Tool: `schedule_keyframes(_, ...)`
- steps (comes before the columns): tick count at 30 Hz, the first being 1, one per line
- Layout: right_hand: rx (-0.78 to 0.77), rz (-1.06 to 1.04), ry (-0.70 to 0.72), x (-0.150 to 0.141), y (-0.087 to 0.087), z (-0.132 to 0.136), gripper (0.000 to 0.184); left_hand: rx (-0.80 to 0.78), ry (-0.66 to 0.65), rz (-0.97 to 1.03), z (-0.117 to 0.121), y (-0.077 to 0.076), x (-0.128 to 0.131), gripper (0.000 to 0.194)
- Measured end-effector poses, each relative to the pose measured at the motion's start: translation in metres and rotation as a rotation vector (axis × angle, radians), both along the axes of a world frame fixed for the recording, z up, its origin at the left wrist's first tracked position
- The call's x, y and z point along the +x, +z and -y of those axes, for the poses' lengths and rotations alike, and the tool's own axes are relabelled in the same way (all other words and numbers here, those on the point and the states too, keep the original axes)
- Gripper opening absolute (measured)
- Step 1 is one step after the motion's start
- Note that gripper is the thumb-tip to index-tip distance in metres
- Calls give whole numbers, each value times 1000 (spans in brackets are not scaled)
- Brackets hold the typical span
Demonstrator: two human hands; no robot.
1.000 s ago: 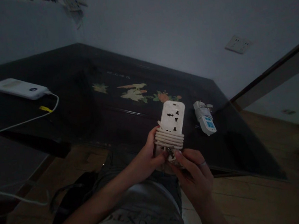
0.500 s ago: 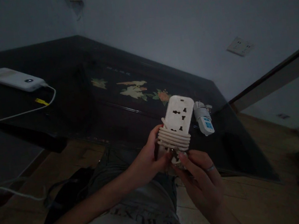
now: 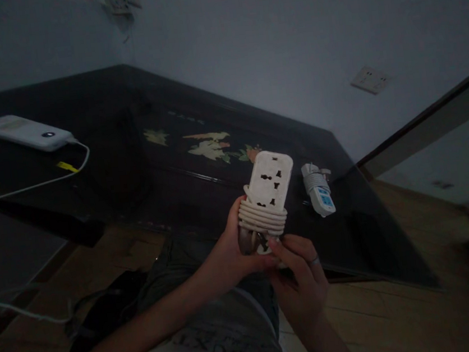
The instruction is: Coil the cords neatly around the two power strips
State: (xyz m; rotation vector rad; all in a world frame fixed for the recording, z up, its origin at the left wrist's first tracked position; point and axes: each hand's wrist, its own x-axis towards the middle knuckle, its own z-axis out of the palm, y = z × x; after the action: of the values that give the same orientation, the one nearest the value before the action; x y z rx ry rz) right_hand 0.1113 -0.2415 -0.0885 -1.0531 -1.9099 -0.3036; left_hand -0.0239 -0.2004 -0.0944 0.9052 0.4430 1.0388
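Note:
A white power strip (image 3: 271,178) with several sockets tilts up in front of me, above the table's near edge. Its own white cord (image 3: 263,218) is wound in several turns around the lower half. My left hand (image 3: 236,249) grips the strip from its left side, thumb across the near end. At that same end, below the coils, the fingers of my right hand (image 3: 298,267) are closed; a ring shows on one finger. Dim light and the fingers hide whether they pinch a plug or the strip's body there.
A smaller power strip with blue sockets (image 3: 320,191), cord wrapped around it, lies on the dark table (image 3: 133,182). At the left is a white power bank (image 3: 26,132) with a cable (image 3: 87,153) and yellow tag (image 3: 67,167). A wall socket (image 3: 370,79) is at right.
The held power strip and both hands have shifted slightly left in view. My right hand stays at the strip's near end, and my left thumb reaches further across it.

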Motion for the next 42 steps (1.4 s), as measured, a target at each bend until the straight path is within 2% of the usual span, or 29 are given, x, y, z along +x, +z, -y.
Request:
schedule_keyframes(3, 0, -14, -42, -2, -8, -2, 39, 26, 28, 18, -3, -10, 0, 106)
schedule_keyframes(7, -58, -40, -39, -1, -13, -2, 45, 68, 63, -9, -7, -18, -2, 100)
schedule_keyframes(14, -165, -182, -19, 4, -15, 4, 31, 85, 68, -6, -6, -20, -4, 99)
schedule_keyframes(23, -179, -137, -82, 2, -20, 5, 33, 83, 57, -89, -7, -24, -2, 92)
schedule_keyframes(26, -229, -73, -80, 7, -15, 3, 32, 127, 100, -171, -9, -22, -3, 95)
schedule_keyframes(31, -259, 52, -65, 11, -5, -3, 40, 258, 251, -437, -11, -17, -7, 95)
schedule_keyframes(34, -276, 44, -63, 9, -4, -3, 40, 287, 270, -486, -11, -15, -8, 93)
schedule_keyframes(38, -268, -59, -93, 5, -12, -3, 35, 240, 233, -437, -12, -18, -7, 92)
schedule_keyframes(42, -209, -128, -146, 2, -27, -3, 31, 129, 174, -261, -12, -26, -1, 90)
